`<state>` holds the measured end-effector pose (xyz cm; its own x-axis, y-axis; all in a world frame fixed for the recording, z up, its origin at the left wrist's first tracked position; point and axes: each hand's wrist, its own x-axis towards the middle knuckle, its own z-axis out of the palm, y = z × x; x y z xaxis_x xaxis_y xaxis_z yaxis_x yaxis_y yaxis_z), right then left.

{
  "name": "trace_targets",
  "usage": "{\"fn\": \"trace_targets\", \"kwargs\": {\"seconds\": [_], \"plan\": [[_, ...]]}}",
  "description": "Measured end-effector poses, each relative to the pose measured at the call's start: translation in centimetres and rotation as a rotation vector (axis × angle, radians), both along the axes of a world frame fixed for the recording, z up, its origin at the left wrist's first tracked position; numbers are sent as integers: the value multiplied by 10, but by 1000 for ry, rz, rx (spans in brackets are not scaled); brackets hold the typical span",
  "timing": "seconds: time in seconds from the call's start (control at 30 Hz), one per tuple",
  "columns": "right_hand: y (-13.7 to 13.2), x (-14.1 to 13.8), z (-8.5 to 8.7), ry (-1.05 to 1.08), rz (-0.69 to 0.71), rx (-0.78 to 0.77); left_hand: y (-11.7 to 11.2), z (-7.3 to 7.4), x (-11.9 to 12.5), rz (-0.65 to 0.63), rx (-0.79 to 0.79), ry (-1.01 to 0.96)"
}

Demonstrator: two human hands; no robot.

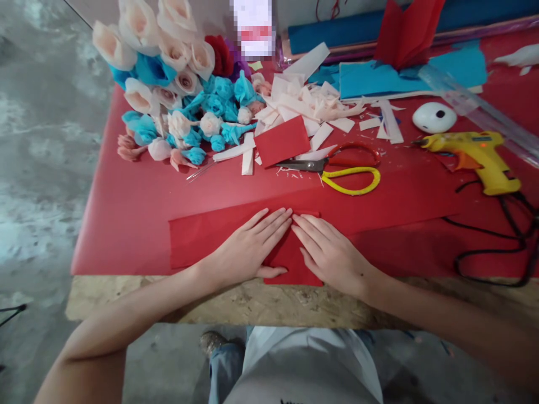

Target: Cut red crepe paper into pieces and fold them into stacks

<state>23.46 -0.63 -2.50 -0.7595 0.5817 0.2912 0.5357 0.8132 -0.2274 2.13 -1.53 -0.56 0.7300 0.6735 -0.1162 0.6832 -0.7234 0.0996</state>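
Observation:
My left hand (248, 247) and my right hand (330, 252) lie flat side by side near the table's front edge, fingers stretched out and fingertips almost touching. Both press down on a folded piece of red crepe paper (290, 258). A long strip of the same red paper (193, 235) runs out to the left from under my left hand. Neither hand grips anything.
Red-and-yellow scissors (341, 168) and a small red paper rectangle (282, 140) lie just beyond my hands. A heap of pink, white and blue paper flowers (177, 101) fills the back left. A yellow glue gun (475, 154) with black cord sits right, near paper scraps (311, 106).

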Motion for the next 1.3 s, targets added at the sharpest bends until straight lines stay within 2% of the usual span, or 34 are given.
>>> {"fn": "trace_targets", "kwargs": {"seconds": [0.37, 0.63, 0.8, 0.9, 0.97, 1.03, 1.1, 1.3], "plan": [[-1, -4, -1, -84, 6, -137, 0, -4, -1, 49, -2, -59], [-2, 13, 1, -172, -120, -92, 1, -1, -1, 28, -3, -38], [-4, 23, 9, -176, -237, -105, 2, 1, 0, -12, 13, -6], [-8, 17, 11, -134, -162, -65, 4, 1, 1, -42, 28, -9], [-9, 11, 8, -134, -79, -64, 7, 2, 1, -80, 27, -21], [-9, 7, 2, -152, -63, -82, 8, 2, 1, -109, 17, -27], [-8, 6, -2, -174, -73, -92, 7, 2, 0, -88, 15, -17], [-6, 7, -3, -196, -75, -78, -8, 0, -2, 106, 72, 57]]}}
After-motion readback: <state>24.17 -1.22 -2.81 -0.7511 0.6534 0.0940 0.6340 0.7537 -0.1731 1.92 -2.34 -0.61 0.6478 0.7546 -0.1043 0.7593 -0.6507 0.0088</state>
